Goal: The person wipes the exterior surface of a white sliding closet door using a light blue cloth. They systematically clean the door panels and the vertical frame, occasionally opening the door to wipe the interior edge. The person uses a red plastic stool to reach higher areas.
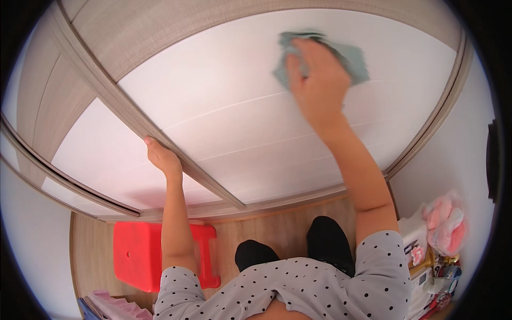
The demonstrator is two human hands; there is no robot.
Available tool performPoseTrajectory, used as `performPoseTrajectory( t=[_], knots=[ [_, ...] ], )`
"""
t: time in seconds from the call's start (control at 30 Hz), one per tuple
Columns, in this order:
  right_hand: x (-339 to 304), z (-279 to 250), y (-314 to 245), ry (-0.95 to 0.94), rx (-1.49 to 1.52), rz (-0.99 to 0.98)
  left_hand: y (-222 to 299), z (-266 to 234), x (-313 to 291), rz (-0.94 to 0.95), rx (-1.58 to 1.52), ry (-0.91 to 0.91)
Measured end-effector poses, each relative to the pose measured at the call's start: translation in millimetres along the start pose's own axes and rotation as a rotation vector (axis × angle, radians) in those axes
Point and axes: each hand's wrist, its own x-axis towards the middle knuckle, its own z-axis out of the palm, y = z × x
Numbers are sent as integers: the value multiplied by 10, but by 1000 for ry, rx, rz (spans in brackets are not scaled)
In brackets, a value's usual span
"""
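Up on the white panel of a sliding wardrobe door (240,138), my right hand (320,74) presses a grey-green cloth (354,60), its fingers bunched into the fabric. The hand and cloth are somewhat blurred. Lower and to the left, my left hand (162,159) rests against the wood-grain upright edge (133,117) of the door. Its thumb shows along that edge, while the other fingers are hidden, perhaps behind it, so their hold is unclear.
A red plastic stool (137,256) stands on the wooden floor (90,240) at the lower left, beside pink frilled fabric (117,305). At the right wall are a bag of pink items (447,224) and assorted small things. My black-socked feet (328,242) are below.
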Motion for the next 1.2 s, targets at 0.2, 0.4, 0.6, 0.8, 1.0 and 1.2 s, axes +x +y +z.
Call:
performPoseTrajectory(
  t=[0.2, 0.4, 0.6, 0.8, 1.0, 1.2],
  knots=[
    [-227, 382, -606, -253, 195, -461, -64, 4, 15, 14, 10, -6],
    [78, -115, 387, 65, -128, -23, -80, -68, 38, 3, 30, -12],
    [125, -52, 583, 400, -214, 90, -28, 4, 11, 26, 25, 14],
    [-561, 37, -148, -179, 127, -144, -52, 12, 15, 43, 22, 14],
    [-726, -10, -202, -333, 76, 5, -26, 13, -8, 29, 4, 26],
    [-643, 52, -397, -343, 21, 47, -45, -7, 24, 44, 23, 4]
  ],
)
